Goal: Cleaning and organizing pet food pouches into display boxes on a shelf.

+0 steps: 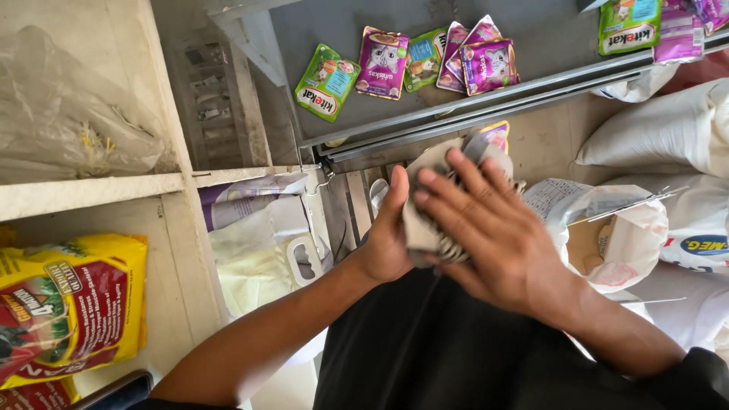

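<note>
Left hand (387,243): centre of the frame, palm against the left side of a stack of pouches (433,228), fingers hidden behind it, thumb upright along its edge; grasping the stack.

Right hand (493,235): just right of centre, laid flat over the top of the same stack, fingers (448,193) spread and pressing on it.

Stack of pouches: grey backs outward, edges fanned below the right palm, one purple corner showing at its upper end.

Grey shelf (547,38): top of the frame, bearing loose pouches, a green pouch (326,82) at the left, purple pouches (486,64) beside it, more at the upper right corner.

Yellow pet-food bag (72,304): lower left, in a white wooden compartment.

White sacks (668,137): right edge.

Open bag with a cardboard box (600,243): just right of the right hand.
</note>
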